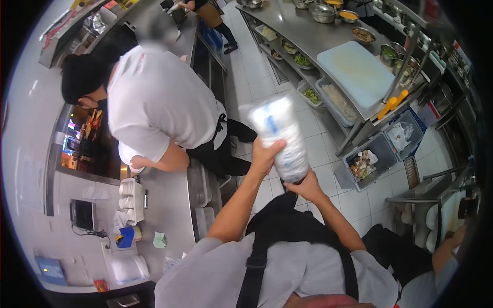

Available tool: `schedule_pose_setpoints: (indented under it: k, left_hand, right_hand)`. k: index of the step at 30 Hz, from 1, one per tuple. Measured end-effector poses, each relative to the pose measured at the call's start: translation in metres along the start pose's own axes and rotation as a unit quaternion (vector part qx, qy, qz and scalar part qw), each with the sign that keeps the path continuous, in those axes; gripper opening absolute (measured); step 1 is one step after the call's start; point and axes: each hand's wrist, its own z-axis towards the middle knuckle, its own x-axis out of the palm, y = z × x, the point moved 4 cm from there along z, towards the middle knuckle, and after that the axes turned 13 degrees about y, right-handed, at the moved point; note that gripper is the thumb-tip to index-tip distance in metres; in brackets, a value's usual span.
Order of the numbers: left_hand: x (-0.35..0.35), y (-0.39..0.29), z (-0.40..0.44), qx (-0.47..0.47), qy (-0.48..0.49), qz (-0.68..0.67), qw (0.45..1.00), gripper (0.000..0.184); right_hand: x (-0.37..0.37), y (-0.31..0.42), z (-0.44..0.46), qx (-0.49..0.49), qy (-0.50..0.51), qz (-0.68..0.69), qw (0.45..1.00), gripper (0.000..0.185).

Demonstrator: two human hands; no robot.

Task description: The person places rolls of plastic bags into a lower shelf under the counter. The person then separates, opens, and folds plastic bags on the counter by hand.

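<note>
In front of my body I hold up a long clear plastic package with white contents, stacked or packed tightly, and blue print on it. My left hand grips its left side, thumb across the front. Around the bottom end my right hand is closed, fingers partly behind the wrap. The package tilts slightly, its top leaning left. What exactly is inside I cannot make out.
A person in a white shirt stands at the left counter. At right, a steel table bears a pale cutting board and bowls. Below it stands a grey bin with scraps. Another person's arm shows at lower right.
</note>
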Motion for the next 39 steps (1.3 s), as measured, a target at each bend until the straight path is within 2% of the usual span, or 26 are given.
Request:
schedule_pose_setpoints:
  k: [2, 4, 5, 7, 10, 11, 12, 13, 14, 17, 20, 21, 24, 25, 28, 29, 32, 33, 39]
  left_hand:
    - [-0.021, 0.021, 0.047, -0.013, 0.026, 0.031, 0.999, 0.059]
    - [-0.028, 0.030, 0.088, -0.053, 0.082, -0.002, 0.995, 0.063]
    - [-0.028, 0.029, 0.109, -0.053, 0.103, -0.014, 0.993, 0.067]
    - [-0.029, 0.025, 0.150, -0.048, 0.146, -0.035, 0.988, 0.075]
    - [-0.047, 0.027, 0.204, -0.056, 0.249, 0.029, 0.966, 0.083]
    - [-0.054, 0.032, 0.219, -0.107, 0.273, 0.014, 0.956, 0.089]
    - [-0.058, 0.033, 0.231, -0.113, 0.264, 0.005, 0.958, 0.090]
    - [-0.062, 0.033, 0.246, -0.116, 0.258, 0.000, 0.959, 0.090]
    - [-0.069, 0.035, 0.263, -0.119, 0.252, -0.005, 0.960, 0.091]
    - [-0.103, 0.045, 0.305, -0.146, 0.195, 0.067, 0.968, 0.078]
    - [-0.150, 0.057, 0.351, -0.166, 0.131, 0.106, 0.972, 0.070]
    - [-0.166, 0.061, 0.365, -0.172, 0.109, 0.113, 0.973, 0.068]
    - [-0.213, 0.056, 0.401, -0.175, 0.049, 0.123, 0.976, 0.068]
    - [-0.229, 0.055, 0.415, -0.176, 0.025, 0.114, 0.978, 0.067]
    - [-0.272, 0.037, 0.452, -0.140, -0.029, 0.086, 0.986, 0.068]
    - [-0.288, 0.041, 0.458, -0.143, -0.047, 0.073, 0.986, 0.070]
    - [-0.342, 0.030, 0.488, -0.147, -0.115, 0.045, 0.981, 0.069]
    - [-0.364, 0.032, 0.501, -0.137, -0.130, 0.026, 0.982, 0.069]
    - [-0.484, 0.005, 0.588, -0.106, -0.131, 0.069, 0.983, 0.080]
  right_hand:
    - [-0.012, -0.020, 0.033, 0.053, -0.003, 0.015, 0.998, 0.082]
    - [-0.036, 0.021, 0.064, 0.091, -0.020, 0.055, 0.994, 0.069]
    - [-0.047, 0.002, 0.085, 0.016, -0.053, 0.038, 0.998, 0.065]
    - [-0.069, 0.013, 0.119, 0.011, -0.083, 0.037, 0.996, 0.059]
    - [-0.094, 0.045, 0.173, -0.034, -0.135, 0.042, 0.989, 0.058]
    - [-0.106, 0.040, 0.189, -0.025, -0.145, -0.017, 0.989, 0.057]
    - [-0.119, 0.035, 0.206, -0.018, -0.156, -0.074, 0.985, 0.056]
    - [-0.123, 0.049, 0.229, -0.039, -0.146, -0.017, 0.988, 0.055]
    - [-0.130, 0.044, 0.251, -0.031, -0.138, -0.021, 0.990, 0.054]
    - [-0.148, 0.019, 0.307, 0.005, -0.099, -0.022, 0.995, 0.056]
    - [-0.161, 0.010, 0.382, 0.008, -0.036, -0.018, 0.999, 0.079]
    - [-0.164, -0.005, 0.407, 0.042, 0.020, 0.002, 0.999, 0.090]
    - [-0.175, -0.008, 0.481, 0.022, 0.141, -0.008, 0.990, 0.101]
    - [-0.179, -0.008, 0.507, 0.003, 0.163, -0.027, 0.986, 0.110]
    - [-0.186, -0.001, 0.584, 0.048, 0.190, 0.090, 0.977, 0.113]
    - [-0.186, 0.008, 0.603, 0.062, 0.196, 0.089, 0.975, 0.116]
    - [-0.163, 0.017, 0.686, 0.046, 0.220, -0.058, 0.973, 0.115]
    - [-0.153, 0.013, 0.712, 0.028, 0.202, -0.080, 0.976, 0.108]
    - [-0.108, -0.043, 0.867, 0.011, 0.192, -0.047, 0.980, 0.093]
